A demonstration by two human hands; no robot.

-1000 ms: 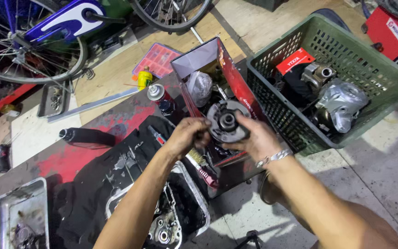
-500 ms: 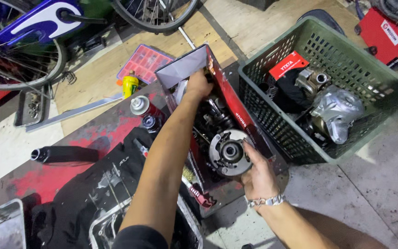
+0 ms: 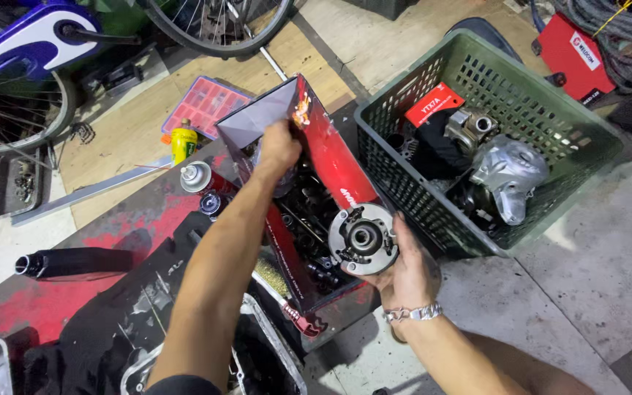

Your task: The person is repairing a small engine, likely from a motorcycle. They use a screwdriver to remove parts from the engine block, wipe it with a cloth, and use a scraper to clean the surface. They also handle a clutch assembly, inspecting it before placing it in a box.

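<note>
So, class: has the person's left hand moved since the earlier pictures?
Yes. The left hand has left the round metal part and gone up into the red cardboard box, away from the right hand.

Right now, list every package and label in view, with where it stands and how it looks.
Red cardboard box: open, mid-bench, grey inside; left hand reaches in.
Red packet: flat, in the green basket.
Yellow bottle: small, left of the box.
Spray can: white cap, beside the bottle.
Red machine case: white label, top right.
</note>
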